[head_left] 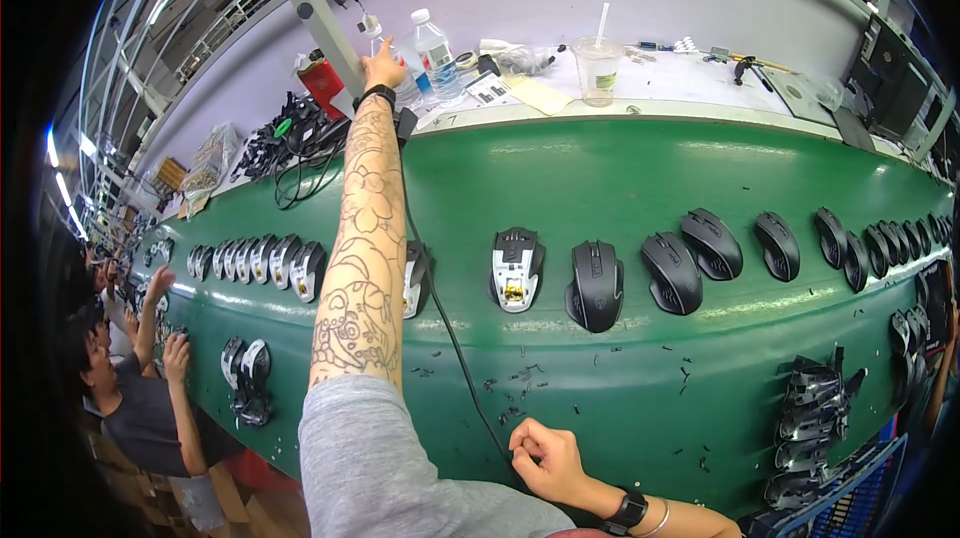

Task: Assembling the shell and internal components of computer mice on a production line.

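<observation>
My left arm stretches far across the green conveyor belt (620, 168). My left hand (382, 66) is up at the white back shelf, fingers apart, just under a small clear part hanging from a cord (371, 26) and beside a clear water bottle (436, 56). My right hand (545, 458) rests as a closed fist on the belt's near edge, where a black cable (445, 323) ends; the cable runs up the belt to a black object (405, 123) near my left wrist. A half-assembled white and black computer mouse (517, 268) and a black mouse (596, 285) lie ahead.
Rows of black mice (712, 243) and white-bottomed ones (262, 260) line the belt. Black shell parts (808, 418) are stacked at the right. A plastic cup with a straw (598, 68) stands on the shelf. A seated person (130, 388) works at the left.
</observation>
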A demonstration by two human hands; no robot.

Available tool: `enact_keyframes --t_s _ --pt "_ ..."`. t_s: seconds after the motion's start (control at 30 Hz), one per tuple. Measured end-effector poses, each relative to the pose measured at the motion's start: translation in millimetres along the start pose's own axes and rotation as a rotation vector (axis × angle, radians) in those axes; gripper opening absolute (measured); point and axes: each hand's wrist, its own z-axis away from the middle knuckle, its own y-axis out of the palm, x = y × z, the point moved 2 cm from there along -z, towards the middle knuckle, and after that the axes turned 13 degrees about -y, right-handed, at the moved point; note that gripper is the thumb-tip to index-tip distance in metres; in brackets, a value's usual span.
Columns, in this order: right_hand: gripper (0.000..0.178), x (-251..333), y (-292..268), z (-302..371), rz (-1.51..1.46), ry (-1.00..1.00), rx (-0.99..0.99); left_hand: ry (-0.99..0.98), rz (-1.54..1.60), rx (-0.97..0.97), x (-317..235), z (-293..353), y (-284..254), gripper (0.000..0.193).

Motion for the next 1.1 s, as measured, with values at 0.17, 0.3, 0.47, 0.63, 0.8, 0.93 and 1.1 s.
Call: enact_keyframes --t_s 0.17,0.3,0.47,0.63,0.8,0.93,1.1 --pt "0.004 3.8 0.3 -1.2 0.015 0.045 0.045 0.042 -0.119 0.163 1.7 -25.3 -3.2 0.075" --pt "0.005 9.3 1.0 1.8 -0.029 0.004 0.037 -0.044 -0.082 0.141 9.3 -35.6 -24.4 0.072" --pt "0.005 0.4 0.4 -6.0 0.05 0.019 0.013 0.07 0.129 -0.485 -30.4 26.6 -16.4 0.069" --pt "0.005 2.2 3.2 -2.4 0.055 0.016 0.048 0.251 0.105 -0.202 -68.2 53.8 -38.0 0.072" --pt "0.005 0.0 5.3 0.3 0.048 0.023 0.041 0.051 0.037 -0.008 -72.6 47.4 -36.4 0.072" --pt "0.005 -1.0 5.6 -1.2 0.061 0.011 0.042 0.045 0.091 0.058 -72.4 52.2 -25.5 0.057" --pt "0.005 -2.7 5.9 0.1 0.058 0.0 0.061 0.032 0.08 0.087 -64.2 51.5 -15.1 0.057"
